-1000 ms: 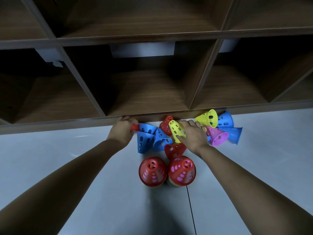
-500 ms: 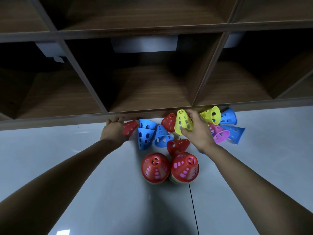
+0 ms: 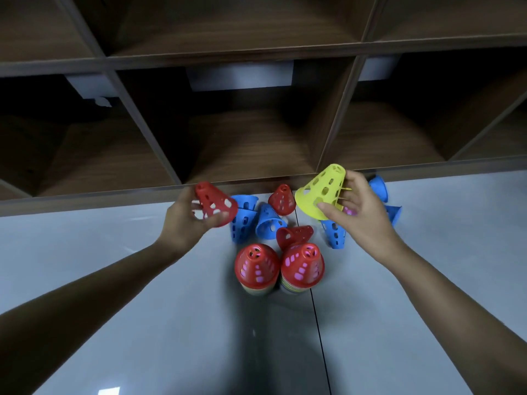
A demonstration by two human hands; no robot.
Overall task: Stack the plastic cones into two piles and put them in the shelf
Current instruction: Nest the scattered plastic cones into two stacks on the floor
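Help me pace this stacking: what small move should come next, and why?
Probably lower the red cone in the left hand onto the left pile. Both hands already hold cones, the right hand a yellow cone, and both piles stand upright just below, the left one nearer the red cone.

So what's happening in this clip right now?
A person is sorting perforated plastic cones on the floor in front of a wooden shelf. The left hand holds a red cone and the right hand holds a yellow cone, both lifted off the floor. Two piles, each topped by a red cone, stand just in front of the person. Several loose blue cones and red ones lie near the shelf, whose compartments hold no cones.
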